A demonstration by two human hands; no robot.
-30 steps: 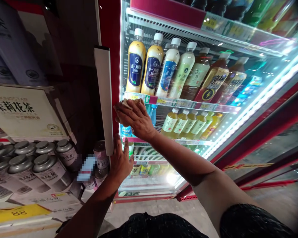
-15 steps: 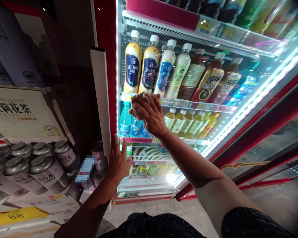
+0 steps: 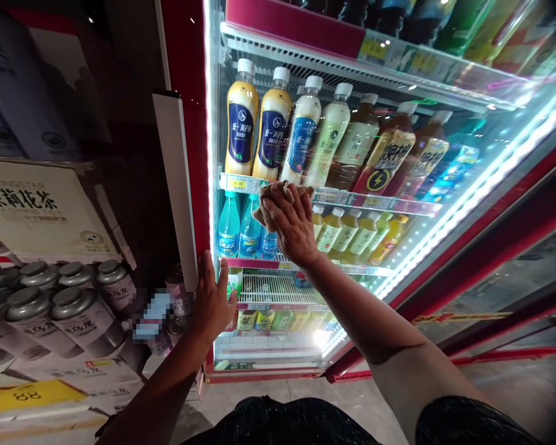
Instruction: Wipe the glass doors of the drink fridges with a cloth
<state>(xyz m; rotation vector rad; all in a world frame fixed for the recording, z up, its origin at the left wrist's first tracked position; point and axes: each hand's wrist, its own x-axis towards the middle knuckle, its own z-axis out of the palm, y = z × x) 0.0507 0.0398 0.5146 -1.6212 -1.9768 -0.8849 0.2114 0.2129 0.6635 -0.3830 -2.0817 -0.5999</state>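
My right hand (image 3: 294,228) presses a crumpled brown cloth (image 3: 265,213) against the glass door (image 3: 264,290) of a lit drinks cooler. The cloth sits in front of the shelf edge below the milk-tea bottles (image 3: 241,123), partly covering the blue bottles (image 3: 229,225) behind the glass. My left hand (image 3: 213,303) rests with fingers spread on the door's red frame (image 3: 204,210) and the glass beside it, just right of the lower end of the long pale handle (image 3: 178,191).
To the left, several silver-lidded tins (image 3: 86,318) stand below a white tea box (image 3: 41,210). A yellow price sign (image 3: 30,395) is at the lower left. Another red-framed cooler door (image 3: 505,272) is at the right. Grey floor (image 3: 278,395) shows below.
My right hand has slid the cloth a little right and slightly down across the glass. My left hand stays on the door frame, and the view has shifted slightly.
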